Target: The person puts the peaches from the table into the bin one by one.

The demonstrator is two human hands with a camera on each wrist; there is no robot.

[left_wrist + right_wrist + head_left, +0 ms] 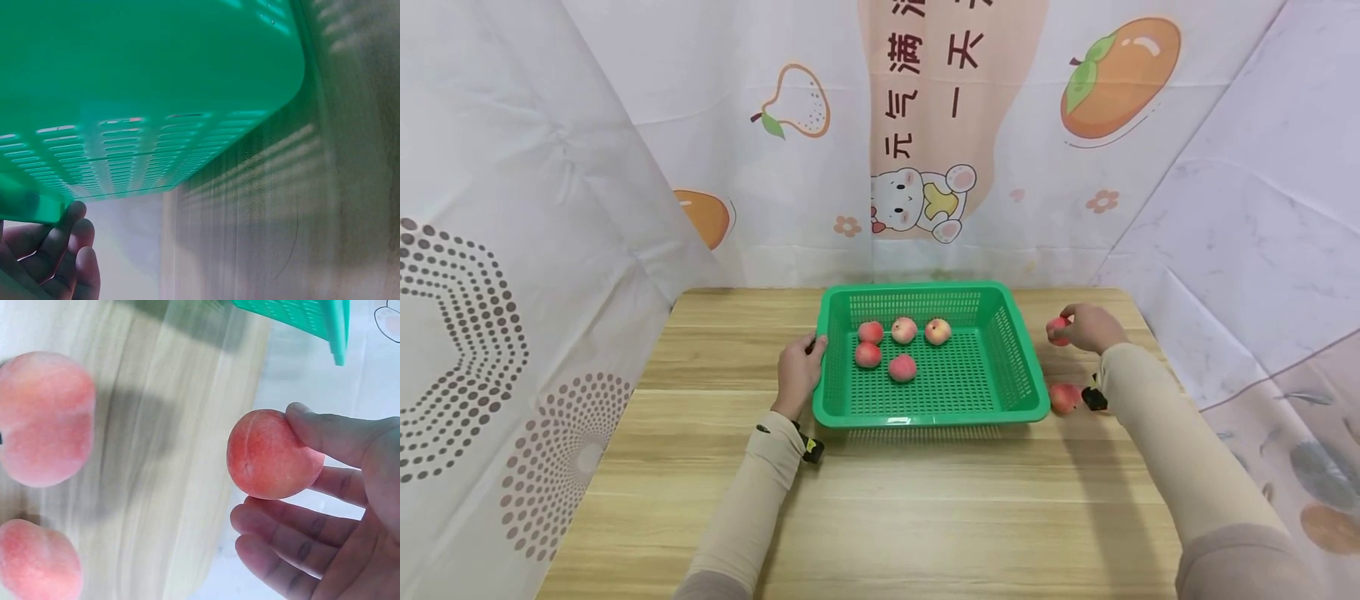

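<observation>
A green plastic basket (934,421) with slotted walls stands on the table, holding several peaches (902,367) toward its left and back. At its left rim, my left hand (797,371) grips the edge; in the left wrist view the fingers (72,240) curl beneath the rim. Right of the basket, my right hand (1093,327) pinches a red peach (269,456) between thumb and fingers, held above the table. Two more peaches appear in the right wrist view: a larger one (47,419) and one below it (39,562). The right wrist partly hides the second from the head view.
The wooden table (925,517) reaches back to a printed curtain (790,192). White cloth hangs along the left side (512,208) and the right side (1247,208). One loose peach (1064,398) lies close to the basket's front right corner.
</observation>
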